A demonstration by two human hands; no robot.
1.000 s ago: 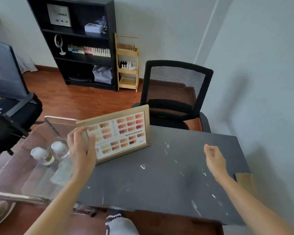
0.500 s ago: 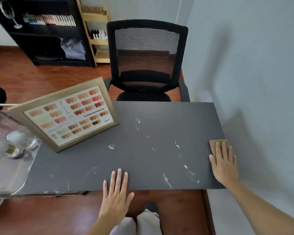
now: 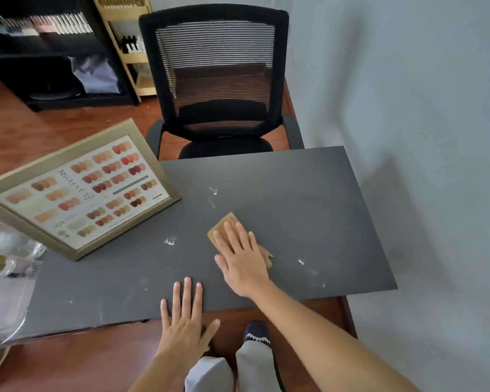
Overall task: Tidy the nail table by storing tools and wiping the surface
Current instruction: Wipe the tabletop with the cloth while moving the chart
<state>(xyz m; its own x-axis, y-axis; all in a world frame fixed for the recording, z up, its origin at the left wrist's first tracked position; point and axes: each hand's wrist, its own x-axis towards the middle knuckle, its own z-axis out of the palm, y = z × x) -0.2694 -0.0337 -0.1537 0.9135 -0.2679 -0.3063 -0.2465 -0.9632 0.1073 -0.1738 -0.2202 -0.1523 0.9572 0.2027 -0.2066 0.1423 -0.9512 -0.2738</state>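
Bare dark table (image 3: 309, 193) lies open across the frame's centre and right. A framed colour chart (image 3: 79, 190) blocks the left; a black chair (image 3: 218, 80) stands at the upper edge, a wall (image 3: 422, 108) closes the right.

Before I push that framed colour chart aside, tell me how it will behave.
The colour chart leans back rather than lying flat, so a push high up would probably tip it backward. Its wide frame looks rigid, so it should slide in one piece if pushed low. It stands at the left end of the table, so it may slide off.
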